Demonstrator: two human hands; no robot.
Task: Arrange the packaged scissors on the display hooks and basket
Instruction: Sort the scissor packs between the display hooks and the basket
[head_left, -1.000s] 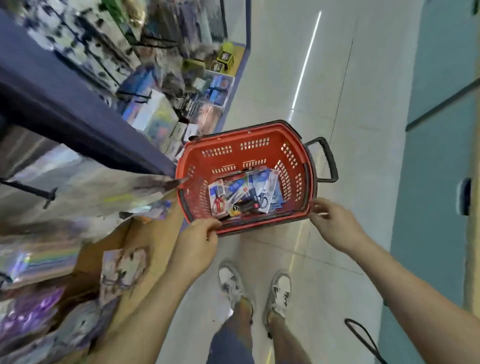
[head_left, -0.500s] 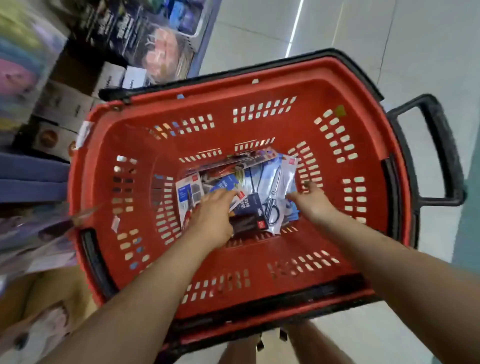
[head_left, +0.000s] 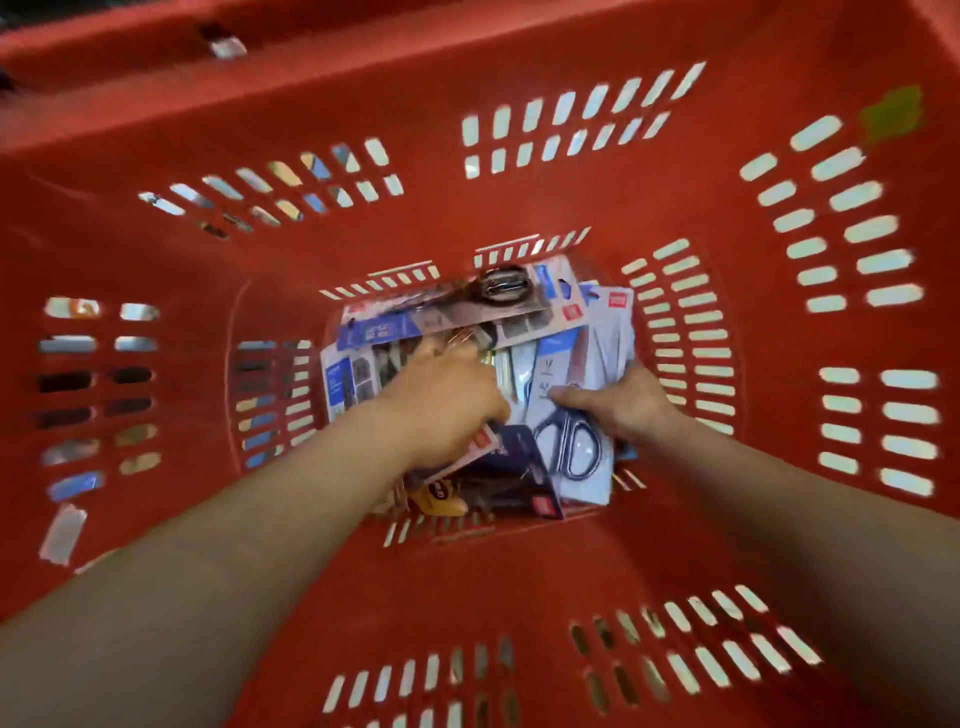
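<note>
Our right hand (head_left: 623, 405) pinches a pale card pack of black-handled scissors (head_left: 576, 447), thumb on its face and fingers hidden under its edge. Our left hand (head_left: 441, 410) lies knuckles-up on the heap of packaged scissors (head_left: 467, 317), fingers tucked out of sight, so we cannot tell whether it holds anything. Half a second ago both hands only touched the heap in the middle of the red slotted plastic basket (head_left: 208, 249). Now they reach deeper and one pack is gripped, so we judge the pick-up for the hooks has begun (no hooks in view). Every pack lies on the basket's floor. We count two hands, one basket and at least six packs; overlap and blur prevent an exact count.
</note>
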